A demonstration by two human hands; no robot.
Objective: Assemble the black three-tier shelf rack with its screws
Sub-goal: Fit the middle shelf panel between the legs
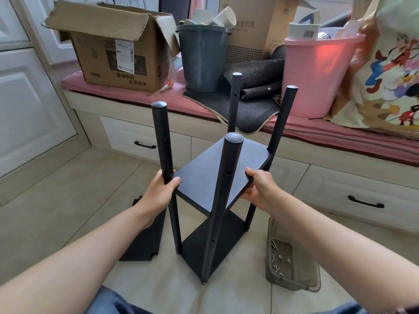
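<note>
The black rack stands upright on the tiled floor in front of me. Its several round posts [227, 189] rise from a bottom shelf board [210, 250]. A middle shelf board [217, 171] sits between the posts, tilted. My left hand [158, 191] grips the left post and touches the board's left corner. My right hand [260, 186] holds the board's right edge, thumb on top and fingers beneath. A third black board [145, 239] lies flat on the floor to the left. Loose screws [277, 259] lie in a shallow grey tray [294, 279] at the right.
A low bench with a pink cushion [136, 96] and drawers [362, 196] runs behind the rack. On it stand a cardboard box [108, 48], a grey bucket [203, 62], a pink tub [317, 73] and a printed bag [390, 69]. White cabinet doors [29, 91] stand left.
</note>
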